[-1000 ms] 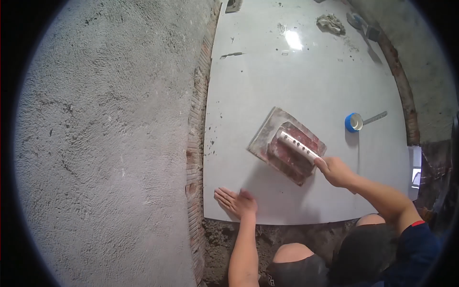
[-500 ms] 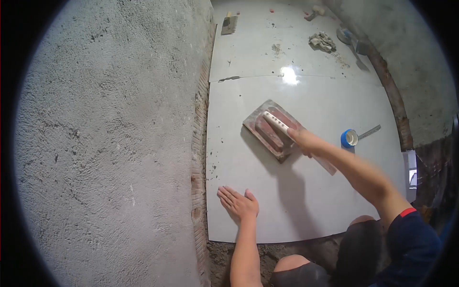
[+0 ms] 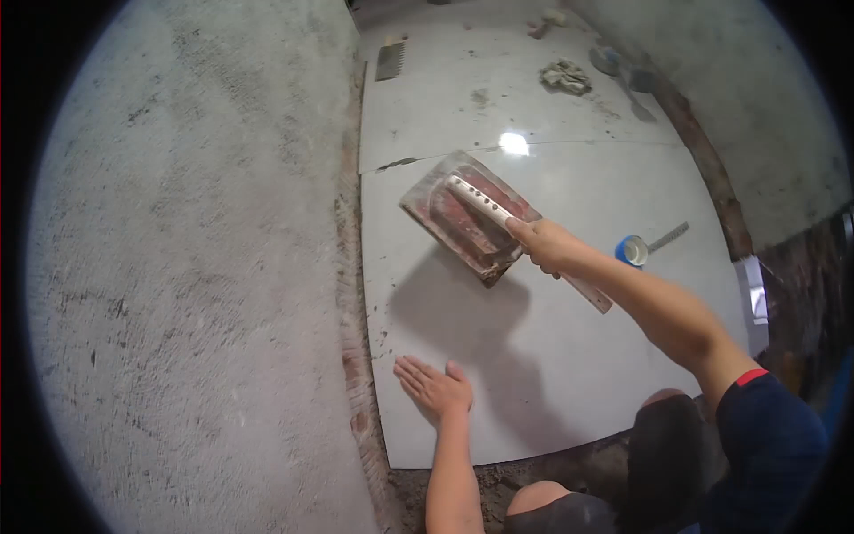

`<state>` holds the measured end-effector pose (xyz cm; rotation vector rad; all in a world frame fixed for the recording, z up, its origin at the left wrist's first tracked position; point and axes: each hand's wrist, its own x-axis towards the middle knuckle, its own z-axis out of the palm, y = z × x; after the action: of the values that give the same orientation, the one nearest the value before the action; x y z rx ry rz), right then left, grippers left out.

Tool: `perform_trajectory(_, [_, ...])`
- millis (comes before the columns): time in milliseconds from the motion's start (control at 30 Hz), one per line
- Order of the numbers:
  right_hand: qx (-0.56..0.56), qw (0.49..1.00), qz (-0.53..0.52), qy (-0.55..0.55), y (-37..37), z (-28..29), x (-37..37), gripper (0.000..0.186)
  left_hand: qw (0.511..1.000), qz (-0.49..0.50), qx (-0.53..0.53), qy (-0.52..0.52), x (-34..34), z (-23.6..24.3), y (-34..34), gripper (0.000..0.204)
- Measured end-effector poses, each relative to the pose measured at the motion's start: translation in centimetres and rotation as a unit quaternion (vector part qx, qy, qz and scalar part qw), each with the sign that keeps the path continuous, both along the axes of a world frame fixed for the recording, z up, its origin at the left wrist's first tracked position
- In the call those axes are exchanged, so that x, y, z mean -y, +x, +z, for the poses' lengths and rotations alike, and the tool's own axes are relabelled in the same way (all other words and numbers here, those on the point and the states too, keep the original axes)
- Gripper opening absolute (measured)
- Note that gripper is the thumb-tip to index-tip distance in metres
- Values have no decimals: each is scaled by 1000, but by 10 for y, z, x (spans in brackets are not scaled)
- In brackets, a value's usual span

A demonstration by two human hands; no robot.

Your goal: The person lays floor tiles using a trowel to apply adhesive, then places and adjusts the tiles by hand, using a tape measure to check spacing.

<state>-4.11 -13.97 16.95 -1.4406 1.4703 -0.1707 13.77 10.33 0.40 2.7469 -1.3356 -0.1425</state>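
My right hand (image 3: 544, 245) is wrapped round the pale, hole-punched handle of a tile tamper (image 3: 476, 218). Its broad rectangular head, worn and reddish, is tilted and raised above a large white floor tile (image 3: 569, 356), and its shadow falls apart from it on the surface. My left hand (image 3: 434, 388) lies flat on the tile near its front left corner, fingers stretched out together and thumb apart, with nothing in it. To the right of the tamper stands a small blue round thing with a pale hollow inside (image 3: 632, 251), a narrow metal strip (image 3: 669, 236) beside it.
A rough grey wall (image 3: 205, 267) runs close along the left. On the farther tile lie a notched trowel (image 3: 390, 60), a crumpled rag (image 3: 566, 76) and other tools (image 3: 623, 76). Dark mortar (image 3: 569, 463) borders the front edge by my knees; another wall (image 3: 765, 151) stands at right.
My right hand has lifted the tamper from near the tile, its shadow now separated from the head. The view has shifted slightly. My left hand stays flat on the tile.
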Motion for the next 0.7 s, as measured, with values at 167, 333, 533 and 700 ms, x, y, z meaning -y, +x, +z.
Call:
perform_trajectory(167, [-48,996,-2,-71,-29,-63,-31,68,999,-8,30,22,5,6,-4,77])
perform_trajectory(333, [-40,997,24,56,-29,-22,23,68,999,-31,21,28,14,7,0,77])
perform_trajectory(533, [-55,994,-77,-55,-80,-73,-19,75,998,-19,39,39,11,3,1,77])
perform_trajectory(700, [-24,997,-63,42,-76,-30,37,65,999,-11,27,35,12,1,7,81])
